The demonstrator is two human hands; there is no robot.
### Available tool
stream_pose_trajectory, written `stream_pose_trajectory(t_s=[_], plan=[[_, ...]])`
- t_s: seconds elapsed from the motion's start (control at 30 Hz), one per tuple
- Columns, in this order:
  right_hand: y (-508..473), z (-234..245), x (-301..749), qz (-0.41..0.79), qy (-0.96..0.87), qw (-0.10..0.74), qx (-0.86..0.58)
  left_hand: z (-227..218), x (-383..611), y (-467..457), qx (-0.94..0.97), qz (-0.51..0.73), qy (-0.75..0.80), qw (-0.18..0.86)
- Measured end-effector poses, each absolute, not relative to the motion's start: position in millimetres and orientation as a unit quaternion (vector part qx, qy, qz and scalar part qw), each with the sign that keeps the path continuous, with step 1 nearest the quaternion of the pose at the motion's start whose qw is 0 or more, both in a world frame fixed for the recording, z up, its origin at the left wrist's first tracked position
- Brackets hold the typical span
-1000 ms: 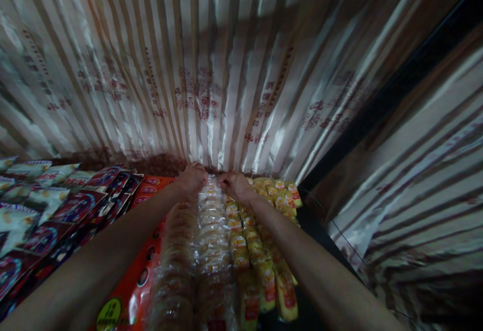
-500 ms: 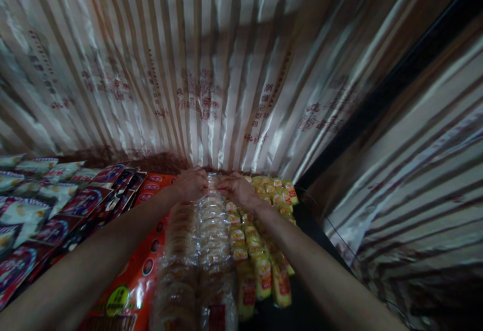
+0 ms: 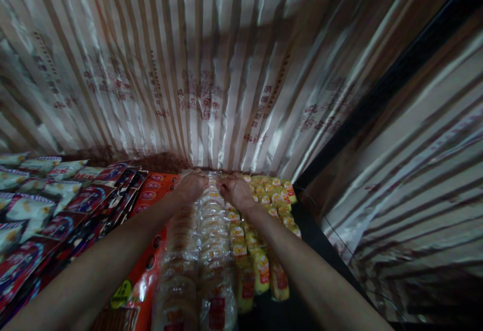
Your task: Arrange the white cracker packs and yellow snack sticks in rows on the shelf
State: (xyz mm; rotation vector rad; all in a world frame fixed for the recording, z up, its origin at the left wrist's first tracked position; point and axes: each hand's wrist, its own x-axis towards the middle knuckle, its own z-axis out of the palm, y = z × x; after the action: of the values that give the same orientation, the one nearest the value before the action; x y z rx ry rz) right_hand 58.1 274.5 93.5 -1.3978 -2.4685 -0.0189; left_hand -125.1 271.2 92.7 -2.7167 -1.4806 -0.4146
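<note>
Two long rows of round pastries in clear wrap run away from me, a left row (image 3: 180, 270) and a right row (image 3: 215, 240). My left hand (image 3: 191, 187) is at the far end of these rows, its fingers curled over the wrapped pastries. Just right of it, my right hand (image 3: 237, 191) grips the far end of the right row from the other side, fingers bent inward. The fingertips of both hands are partly hidden and dim. Small yellow-wrapped cakes (image 3: 260, 265) lie in rows beneath and beside my right forearm.
Left of the pastries lies a large orange-red packet (image 3: 145, 270). Further left are dark red and blue packets (image 3: 85, 202) and white snack bags (image 3: 30, 210). A striped plastic sheet (image 3: 204, 69) hangs behind, with a dark slanting pole (image 3: 377, 89) at right. A black tabletop (image 3: 313, 235) shows right of the cakes.
My right hand has shifted slightly, its fingers drawn a little away from my left hand. My left hand stays nearly in place at the far end. The view has moved a little.
</note>
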Motion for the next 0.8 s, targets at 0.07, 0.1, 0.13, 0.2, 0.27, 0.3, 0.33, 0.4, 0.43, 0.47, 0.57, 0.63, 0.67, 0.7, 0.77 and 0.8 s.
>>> stream_pose_trajectory(t_s=[0.07,0.1,0.13,0.2,0.27,0.3,0.33,0.4,0.43,0.47,0.57,0.63,0.67,0.7,0.77,0.8], plan=[[275,92,58,-0.003,-0.855,0.157,-0.495,93,-125,272,-0.87,-0.133,-0.475,-0.004],[275,91,58,0.002,-0.852,0.16,-0.498,93,-125,272,-0.87,-0.134,-0.475,-0.015],[276,90,59,0.008,-0.85,0.164,-0.5,93,-126,272,-0.869,-0.135,-0.475,-0.026],[277,88,60,0.018,-0.848,0.171,-0.501,93,-127,273,-0.868,-0.138,-0.474,-0.043],[277,87,61,0.027,-0.85,0.175,-0.497,92,-127,274,-0.865,-0.145,-0.478,-0.046],[277,86,61,0.03,-0.851,0.178,-0.493,92,-127,275,-0.863,-0.149,-0.481,-0.044],[277,86,61,0.033,-0.851,0.181,-0.491,91,-126,275,-0.861,-0.152,-0.484,-0.042],[276,86,62,0.037,-0.847,0.19,-0.494,90,-125,273,-0.855,-0.158,-0.493,-0.038],[275,87,62,0.038,-0.843,0.194,-0.501,89,-124,272,-0.85,-0.162,-0.499,-0.036],[274,88,62,0.039,-0.837,0.198,-0.508,89,-124,271,-0.845,-0.168,-0.506,-0.035],[271,90,64,0.037,-0.833,0.215,-0.508,87,-124,267,-0.839,-0.191,-0.509,-0.027],[268,91,67,0.036,-0.848,0.231,-0.477,86,-125,267,-0.848,-0.204,-0.488,-0.021],[266,91,69,0.038,-0.858,0.235,-0.455,85,-127,266,-0.854,-0.208,-0.476,-0.021],[265,90,70,0.04,-0.867,0.239,-0.435,85,-128,266,-0.861,-0.21,-0.463,-0.024],[262,89,72,0.04,-0.879,0.24,-0.409,84,-130,266,-0.877,-0.204,-0.433,-0.037],[261,87,72,0.039,-0.882,0.238,-0.404,84,-131,265,-0.886,-0.2,-0.417,-0.043]])
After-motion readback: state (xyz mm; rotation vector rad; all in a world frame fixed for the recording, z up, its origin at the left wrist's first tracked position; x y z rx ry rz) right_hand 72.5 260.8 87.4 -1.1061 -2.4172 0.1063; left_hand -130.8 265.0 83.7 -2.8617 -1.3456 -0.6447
